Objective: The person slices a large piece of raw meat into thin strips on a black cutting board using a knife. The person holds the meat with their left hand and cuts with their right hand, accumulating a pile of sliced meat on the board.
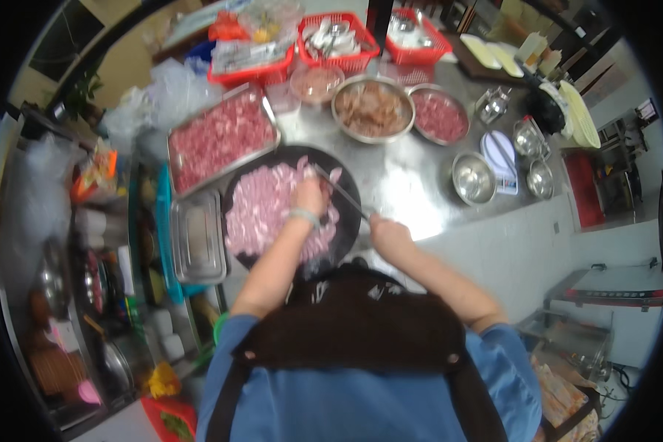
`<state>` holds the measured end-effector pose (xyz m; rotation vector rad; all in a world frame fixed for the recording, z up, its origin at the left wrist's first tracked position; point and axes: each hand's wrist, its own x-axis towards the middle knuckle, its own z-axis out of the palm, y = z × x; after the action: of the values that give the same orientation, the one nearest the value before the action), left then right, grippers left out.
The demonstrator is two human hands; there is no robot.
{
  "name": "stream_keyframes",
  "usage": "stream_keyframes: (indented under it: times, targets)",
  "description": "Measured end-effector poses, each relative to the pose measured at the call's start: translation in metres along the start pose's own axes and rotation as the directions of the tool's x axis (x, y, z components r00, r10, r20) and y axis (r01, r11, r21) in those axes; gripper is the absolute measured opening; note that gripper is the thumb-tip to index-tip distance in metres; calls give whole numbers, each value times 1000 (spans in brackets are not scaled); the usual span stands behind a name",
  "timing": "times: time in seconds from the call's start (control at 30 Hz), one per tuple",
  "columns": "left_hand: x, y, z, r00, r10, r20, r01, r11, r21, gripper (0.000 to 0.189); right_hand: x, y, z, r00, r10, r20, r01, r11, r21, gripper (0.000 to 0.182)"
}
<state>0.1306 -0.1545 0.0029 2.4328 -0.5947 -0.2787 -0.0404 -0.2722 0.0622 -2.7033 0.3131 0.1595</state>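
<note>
My right hand (389, 236) is closed around the handle of a knife (342, 193). The blade slants up and left over a round dark cutting board (349, 171), its tip by my left fingers. Pale pink strips of raw meat (262, 207) cover much of the board. My left hand (309, 196) is bent down over meat at the board's right part, close beside the blade; its fingertips are blurred and partly hidden. Behind the board stands a rectangular metal tray (279, 132) of diced red meat (221, 141).
A lidded clear container (199, 237) sits left of the board. Metal bowls with brown meat (373, 110) and red meat (439, 115) stand behind. Red baskets (340, 61) line the back. To the right are an empty metal bowl (473, 179) and a kitchen scale (499, 157).
</note>
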Motion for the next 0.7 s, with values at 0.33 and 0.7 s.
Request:
stream_keyframes:
  times: [0.33,0.7]
  targets:
    - [-7,-1,1,983,137,-122,-119,982,146,15,28,-16,-2,997,-27,-68,32,996,87,13]
    - [-2,-11,12,973,179,-147,-151,972,182,15,-43,10,-10,1000,-13,-15,14,999,52,17]
